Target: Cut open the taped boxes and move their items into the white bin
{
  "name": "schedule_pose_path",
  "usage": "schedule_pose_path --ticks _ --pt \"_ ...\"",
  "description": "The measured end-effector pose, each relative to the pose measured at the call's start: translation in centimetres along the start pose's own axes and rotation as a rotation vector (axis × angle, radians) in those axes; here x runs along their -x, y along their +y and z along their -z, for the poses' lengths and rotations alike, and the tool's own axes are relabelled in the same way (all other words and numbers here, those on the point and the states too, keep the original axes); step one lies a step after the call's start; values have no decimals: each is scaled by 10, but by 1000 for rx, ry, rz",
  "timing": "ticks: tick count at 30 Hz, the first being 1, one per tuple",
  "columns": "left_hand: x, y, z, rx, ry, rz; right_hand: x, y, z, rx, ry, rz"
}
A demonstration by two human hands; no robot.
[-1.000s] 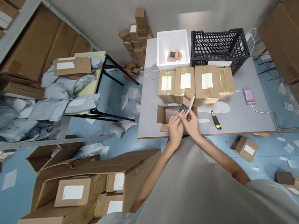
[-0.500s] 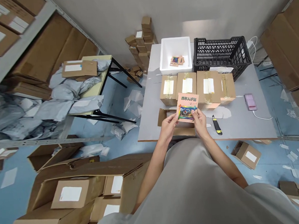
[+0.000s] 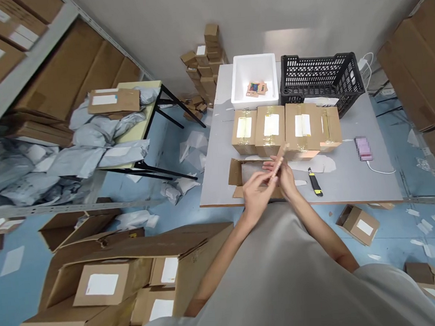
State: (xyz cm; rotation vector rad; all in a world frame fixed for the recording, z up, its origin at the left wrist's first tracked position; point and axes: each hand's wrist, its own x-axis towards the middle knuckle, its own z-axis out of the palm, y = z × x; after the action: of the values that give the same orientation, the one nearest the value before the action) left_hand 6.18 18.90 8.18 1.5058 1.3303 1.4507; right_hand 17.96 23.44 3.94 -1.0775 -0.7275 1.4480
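Observation:
A thin pink booklet [image 3: 279, 161] is turned nearly edge-on above the table, so its printed cover is hidden. My left hand [image 3: 256, 190] pinches its lower part between thumb and fingers. Against its other side lies my right hand [image 3: 287, 181], with fingers reaching behind it and the booklet held at the palm. Beneath both hands an open cardboard box [image 3: 236, 174] sits at the table's front edge; my hands cover much of it. Similar pink booklets [image 3: 256, 88] lie in the white foam box [image 3: 235, 83] at the back.
Several taped cartons [image 3: 270, 125] stand in a row behind my hands. A black plastic crate [image 3: 318, 70] is at the back right. To the right lie a utility knife [image 3: 315, 182] and a phone [image 3: 364, 149] on a cable. A large carton [image 3: 204, 252] stands lower left.
The booklet has turned from cover-up to nearly edge-on. My left hand has moved right and lower, while my right hand has shifted behind the booklet.

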Motion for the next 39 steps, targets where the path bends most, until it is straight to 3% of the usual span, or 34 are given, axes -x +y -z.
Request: schedule_pose_path --ticks 3,6,9,14,17,22,26,30,33,39 --pt "9 11 -11 -69 -121 -76 2 -2 -3 -106 -34 -13" --pt "11 16 -15 -43 -146 2 4 -3 -2 -105 -36 -19" --pt "5 16 -12 53 -104 117 4 1 3 -82 60 -48" --pt "-12 -13 -3 237 100 419 -5 6 13 -12 162 12" --pt "-20 -39 1 284 119 519 -6 3 14 23 174 24" --pt "-32 -60 -3 403 -4 645 8 -9 3 145 139 148" --pt "-47 -60 -16 691 -162 825 22 -12 -11 506 -5 362" --pt "-53 -58 -29 744 -171 842 27 -5 -16 850 -84 538" --pt "-52 -54 -30 795 -188 845 26 -3 -14 958 -87 568" --pt "-51 -47 -20 911 -233 959 18 -7 -2 941 -44 541"
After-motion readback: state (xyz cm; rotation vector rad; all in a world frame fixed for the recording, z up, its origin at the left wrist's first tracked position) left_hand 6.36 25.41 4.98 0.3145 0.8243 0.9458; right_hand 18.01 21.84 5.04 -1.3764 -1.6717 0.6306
